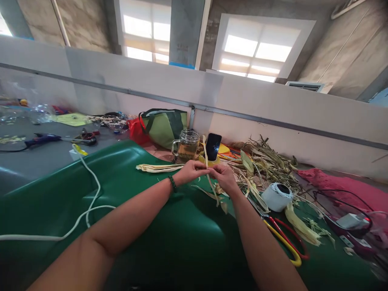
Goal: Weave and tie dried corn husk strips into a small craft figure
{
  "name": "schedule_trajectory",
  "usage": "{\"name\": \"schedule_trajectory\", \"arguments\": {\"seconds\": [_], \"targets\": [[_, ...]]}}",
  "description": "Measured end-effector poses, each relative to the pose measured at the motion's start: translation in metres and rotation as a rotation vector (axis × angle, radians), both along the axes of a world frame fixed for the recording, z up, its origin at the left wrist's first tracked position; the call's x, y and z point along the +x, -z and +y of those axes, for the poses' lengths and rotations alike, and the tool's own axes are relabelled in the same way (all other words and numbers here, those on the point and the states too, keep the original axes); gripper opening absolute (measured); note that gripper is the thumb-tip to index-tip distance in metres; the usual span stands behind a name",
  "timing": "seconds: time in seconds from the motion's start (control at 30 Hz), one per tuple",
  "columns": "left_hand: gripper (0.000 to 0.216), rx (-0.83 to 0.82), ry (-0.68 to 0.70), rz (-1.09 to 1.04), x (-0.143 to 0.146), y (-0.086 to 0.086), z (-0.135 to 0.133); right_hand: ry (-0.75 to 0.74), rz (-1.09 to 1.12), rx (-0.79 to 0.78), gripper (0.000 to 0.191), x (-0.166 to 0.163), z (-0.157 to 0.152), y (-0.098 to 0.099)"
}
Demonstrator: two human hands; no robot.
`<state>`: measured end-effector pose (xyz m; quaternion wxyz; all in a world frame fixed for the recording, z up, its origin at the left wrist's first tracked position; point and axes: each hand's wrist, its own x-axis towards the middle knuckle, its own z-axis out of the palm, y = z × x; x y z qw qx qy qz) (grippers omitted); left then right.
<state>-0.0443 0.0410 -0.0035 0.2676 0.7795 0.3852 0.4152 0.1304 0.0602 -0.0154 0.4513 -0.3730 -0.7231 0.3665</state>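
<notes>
Wide green cloth [145, 210] spreads out in front of the mug [187, 145], and both bare forearms reach across it, elbows apart, wrists closing in just in front of that mug. Right of the mug sits a heap of dry husks [266, 161]; left of it, a green bag [165, 125]. Well to the mug's right and nearer the person lie red-and-yellow scissors [285, 238].

Now the left hand [190, 171]: knuckles up, fingers curled in. The right hand [222, 178] meets it, fingertips almost touching. A white roll [277, 197] stands right of the mug, a phone [213, 146] is propped just beside it.

And the strip [213, 190]: pale husk, pinched tight between thumb and fingers of both hands. It rises past the knuckles toward the mug and trails down onto the cloth.
</notes>
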Motion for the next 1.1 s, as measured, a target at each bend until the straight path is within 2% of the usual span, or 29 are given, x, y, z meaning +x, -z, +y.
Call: {"name": "schedule_trajectory", "arguments": {"seconds": [0.1,0.2,0.3,0.4,0.47,0.6,0.67,0.73,0.87,1.0,1.1], "targets": [[0.022,0.057,-0.069,-0.018,0.001,0.003,0.004,-0.053,-0.078,0.029,0.04,0.0,-0.003,-0.002],[0.023,0.033,-0.095,-0.005,0.003,0.005,0.004,-0.007,-0.171,0.123,0.034,0.001,-0.006,-0.004],[0.027,-0.093,-0.03,-0.036,0.006,0.005,0.003,0.081,-0.245,0.215,0.033,0.005,-0.006,-0.006],[0.02,-0.279,-0.019,-0.205,0.006,0.002,0.002,0.188,-0.298,0.262,0.037,0.014,-0.003,-0.007],[0.016,-0.408,-0.026,-0.352,0.001,-0.002,0.004,0.202,-0.397,0.24,0.035,0.021,0.0,-0.006],[0.009,-0.553,-0.05,-0.631,-0.018,-0.013,0.008,-0.064,-0.651,-0.128,0.012,0.028,-0.003,0.001],[0.007,-0.607,-0.024,-0.714,-0.027,-0.016,0.009,-0.168,-0.711,-0.258,0.008,0.028,-0.008,0.003],[0.006,-0.632,0.034,-0.747,-0.031,-0.018,0.009,-0.214,-0.737,-0.271,0.004,0.027,-0.012,0.004],[0.012,-0.64,0.147,-0.742,-0.028,-0.015,0.006,-0.287,-0.706,-0.147,0.011,0.022,-0.012,0.007],[0.023,-0.63,0.206,-0.66,-0.022,-0.011,0.003,-0.09,-0.521,-0.053,0.012,0.017,-0.004,0.008],[0.027,-0.605,0.234,-0.589,-0.019,-0.009,0.002,0.067,-0.356,-0.049,0.011,0.015,0.001,0.002]]}}
